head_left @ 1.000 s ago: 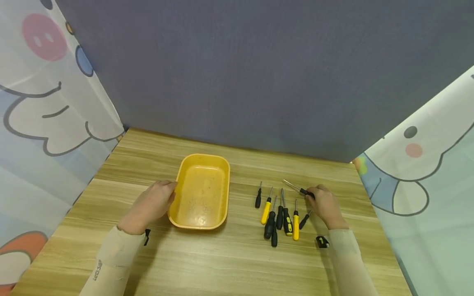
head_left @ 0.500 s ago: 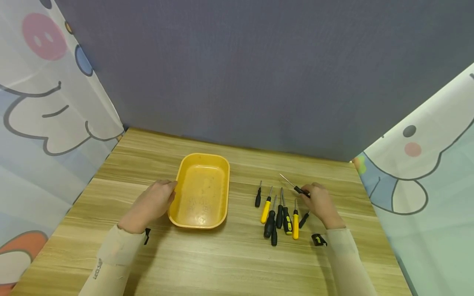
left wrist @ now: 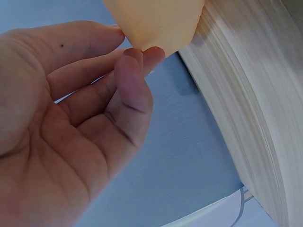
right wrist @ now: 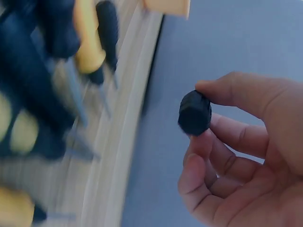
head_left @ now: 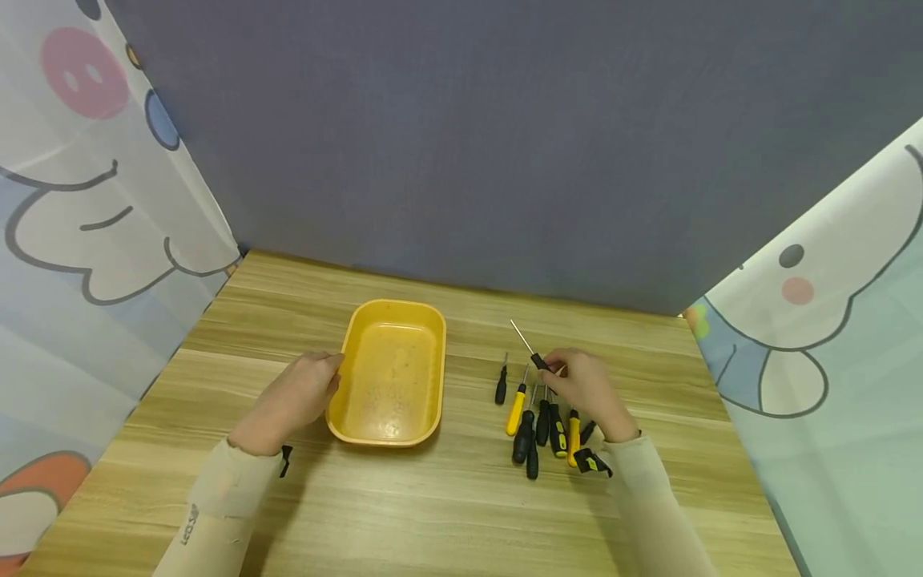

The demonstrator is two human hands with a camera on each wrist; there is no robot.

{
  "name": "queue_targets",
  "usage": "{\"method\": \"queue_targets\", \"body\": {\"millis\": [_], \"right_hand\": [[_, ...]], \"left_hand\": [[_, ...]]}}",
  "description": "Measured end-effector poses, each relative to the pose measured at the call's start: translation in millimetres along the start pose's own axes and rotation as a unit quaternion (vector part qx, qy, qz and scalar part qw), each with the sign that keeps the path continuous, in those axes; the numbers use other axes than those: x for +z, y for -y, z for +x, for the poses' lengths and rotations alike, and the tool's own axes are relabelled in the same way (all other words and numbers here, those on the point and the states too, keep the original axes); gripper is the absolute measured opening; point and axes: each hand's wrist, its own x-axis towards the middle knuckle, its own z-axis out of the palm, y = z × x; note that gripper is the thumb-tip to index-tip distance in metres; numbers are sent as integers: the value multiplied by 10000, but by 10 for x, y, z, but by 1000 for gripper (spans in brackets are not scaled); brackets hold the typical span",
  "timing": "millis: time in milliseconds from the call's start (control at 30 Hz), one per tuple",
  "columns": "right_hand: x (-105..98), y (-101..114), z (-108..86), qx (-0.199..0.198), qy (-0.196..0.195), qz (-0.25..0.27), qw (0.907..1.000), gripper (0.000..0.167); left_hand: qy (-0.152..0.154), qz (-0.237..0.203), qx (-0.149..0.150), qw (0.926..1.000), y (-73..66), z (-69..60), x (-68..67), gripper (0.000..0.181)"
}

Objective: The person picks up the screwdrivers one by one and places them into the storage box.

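In the head view my left hand (head_left: 304, 391) grips the left rim of a yellow plastic tray (head_left: 389, 385). The left wrist view shows curled fingers against the tray's corner (left wrist: 163, 23). My right hand (head_left: 582, 386) pinches a black-handled screwdriver (head_left: 537, 359) between thumb and fingers, its shaft pointing up and left. In the right wrist view the handle's end (right wrist: 194, 116) faces the camera. Below the right hand lie several screwdrivers, among them a yellow one (head_left: 516, 410), a black one (head_left: 524, 439) and a black-and-yellow one (head_left: 558, 433). The hand partly covers some of them.
A small black screwdriver (head_left: 501, 386) lies at the left end of the row. The wooden table (head_left: 404, 513) ends at a grey panel (head_left: 461, 160) behind. Printed curtains (head_left: 829, 449) hang at both sides.
My right hand has carried the black screwdriver leftward over the other screwdrivers, toward the tray, and its shaft has turned more upright in view. My left hand stays on the rim.
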Motion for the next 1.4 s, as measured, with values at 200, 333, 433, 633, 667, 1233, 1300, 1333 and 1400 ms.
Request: {"method": "queue_targets", "body": {"millis": [200, 333, 433, 633, 667, 1233, 1300, 1333, 1400], "right_hand": [[100, 246, 84, -107, 155, 481, 9987, 9], [162, 403, 118, -153, 247, 807, 9963, 11], [211, 509, 133, -99, 231, 1030, 9944, 14], [354, 747, 197, 16, -101, 1482, 9889, 16], [384, 793, 223, -13, -138, 1574, 9874, 17], [963, 1627, 615, 941, 774, 4222, 8983, 20], [1049, 1718, 669, 1209, 939, 4552, 8771, 19], [1087, 1759, 697, 1306, 1024, 4639, 8702, 19], [1145, 1833, 748, 1484, 1154, 4714, 8616, 17]], "left_hand": [[-13, -48, 17, 10000, 18, 7, 19, 14], [0, -49, 11, 10000, 21, 11, 23, 12], [45, -47, -25, 10000, 23, 6, 23, 11], [139, -75, -124, 9998, 13, 16, 10, 11], [140, -93, -132, 9998, 9, 16, 6, 10], [244, -210, -184, 9993, -12, 51, -3, 16], [267, -163, -225, 9993, -10, 53, -10, 15], [275, -133, -235, 9993, -8, 53, -13, 14], [291, -80, -253, 9992, -4, 50, -20, 13]]}}
